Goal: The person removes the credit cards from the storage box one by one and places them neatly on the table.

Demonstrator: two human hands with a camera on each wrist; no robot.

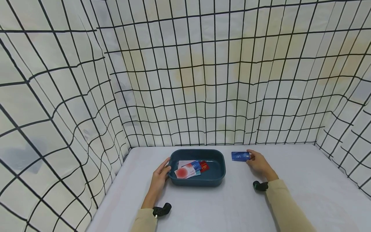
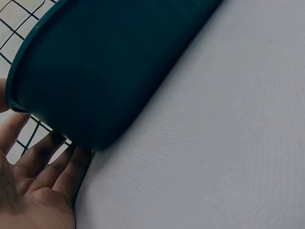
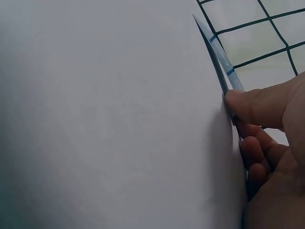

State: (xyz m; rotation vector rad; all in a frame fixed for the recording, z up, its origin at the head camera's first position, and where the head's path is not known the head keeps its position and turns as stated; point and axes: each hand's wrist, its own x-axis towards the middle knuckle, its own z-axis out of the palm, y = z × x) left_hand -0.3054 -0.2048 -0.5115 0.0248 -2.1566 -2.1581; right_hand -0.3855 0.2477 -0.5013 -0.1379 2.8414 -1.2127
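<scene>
A dark teal plastic bin (image 1: 197,182) stands on the white table. Several cards lie inside its left part: a red-and-white one with a blue end (image 1: 185,171), a red card (image 1: 204,166), and paler ones partly hidden beneath. My left hand (image 1: 160,174) is at the bin's left side, its fingers (image 2: 43,157) fairly straight against the outer wall near the rim. To the right of the bin, my right hand (image 1: 259,163) pinches the right end of a blue card (image 1: 240,156) between thumb and fingers. In the right wrist view the card (image 3: 217,57) shows nearly edge-on, tilted close over the table.
A black grid net (image 1: 214,80) over pale sheeting rises behind the table and along both sides. The white tabletop (image 1: 208,209) spreads in front of the bin and to its right. Each wrist wears a black camera band (image 1: 162,209).
</scene>
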